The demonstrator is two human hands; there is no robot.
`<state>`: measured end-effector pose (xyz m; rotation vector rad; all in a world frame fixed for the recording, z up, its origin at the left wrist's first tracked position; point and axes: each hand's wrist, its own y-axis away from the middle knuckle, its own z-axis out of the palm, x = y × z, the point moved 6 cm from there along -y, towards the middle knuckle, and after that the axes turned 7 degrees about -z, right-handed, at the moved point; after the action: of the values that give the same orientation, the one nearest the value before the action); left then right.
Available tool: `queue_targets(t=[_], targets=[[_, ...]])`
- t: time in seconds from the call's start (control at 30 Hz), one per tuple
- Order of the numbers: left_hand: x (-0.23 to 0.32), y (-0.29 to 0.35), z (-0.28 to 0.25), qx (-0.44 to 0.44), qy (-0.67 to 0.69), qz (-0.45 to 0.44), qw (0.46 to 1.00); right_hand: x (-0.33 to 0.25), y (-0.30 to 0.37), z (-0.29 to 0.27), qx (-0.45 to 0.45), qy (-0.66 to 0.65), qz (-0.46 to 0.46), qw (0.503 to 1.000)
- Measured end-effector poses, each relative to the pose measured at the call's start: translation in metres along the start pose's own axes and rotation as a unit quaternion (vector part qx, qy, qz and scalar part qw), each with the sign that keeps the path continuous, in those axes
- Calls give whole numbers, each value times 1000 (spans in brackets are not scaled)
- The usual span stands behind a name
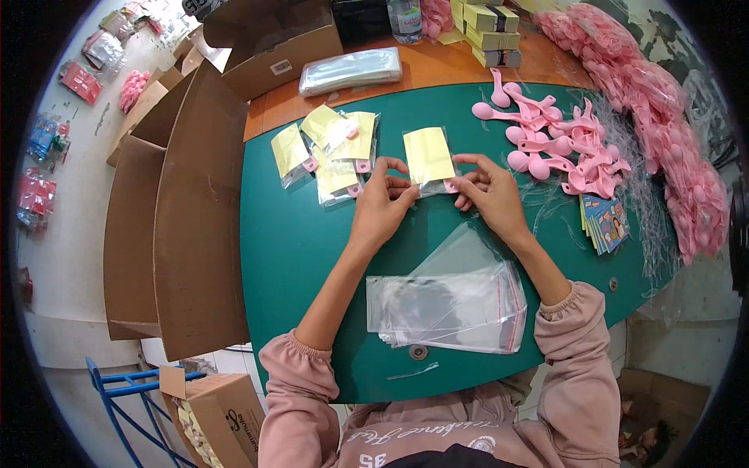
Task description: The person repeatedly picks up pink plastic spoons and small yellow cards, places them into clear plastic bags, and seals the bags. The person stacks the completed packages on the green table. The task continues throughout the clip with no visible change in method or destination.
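The left hand [381, 204] pinched the near left corner of a clear bag with a yellow card [428, 153] in it, thumb and fingers closed on the edge. The right hand [495, 201] had its thumb and fingertips closed at the near right corner, where a bit of pink plastic [451, 186] showed. This bag lay at the middle of the green table top [312, 257], just right of a loose group of similar bags [335, 156] with yellow cards. Near the person, between the forearms, flat clear bags [460, 304] overlapped. Pink spoons [538, 140] lay heaped to the far right, with a fanned stack of small printed cards [605, 224] just nearer. A cardboard box [199, 210] stood along the left edge.
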<state>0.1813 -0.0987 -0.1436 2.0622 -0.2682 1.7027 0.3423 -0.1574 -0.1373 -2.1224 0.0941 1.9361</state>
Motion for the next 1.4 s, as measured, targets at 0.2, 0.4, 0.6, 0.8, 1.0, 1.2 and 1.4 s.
queue_targets(t=[0.2, 0.4, 0.6, 0.8, 1.0, 1.2, 1.4], targets=[[11, 4, -9, -29, -36, 8, 999, -10, -9, 0, -18, 100, -25, 995], [65, 15, -74, 125, -163, 104, 973, -34, -79, -90, 91, 555, -273, 781], [74, 40, -32, 45, -286, 185, 939, -20, -105, -84, -26, 759, -126, 638], [27, 56, 55, -23, -371, 207, 905, -71, -82, -102, 176, 493, -286, 803], [27, 36, 48, -155, -246, 128, 948, -84, -31, -87, 43, 173, -201, 963], [18, 17, 35, -178, -3, 72, 981, -66, -2, -66, 108, 58, -147, 982], [20, 23, 33, -213, 85, -52, 972, -67, 5, -64, 178, 38, -183, 966]])
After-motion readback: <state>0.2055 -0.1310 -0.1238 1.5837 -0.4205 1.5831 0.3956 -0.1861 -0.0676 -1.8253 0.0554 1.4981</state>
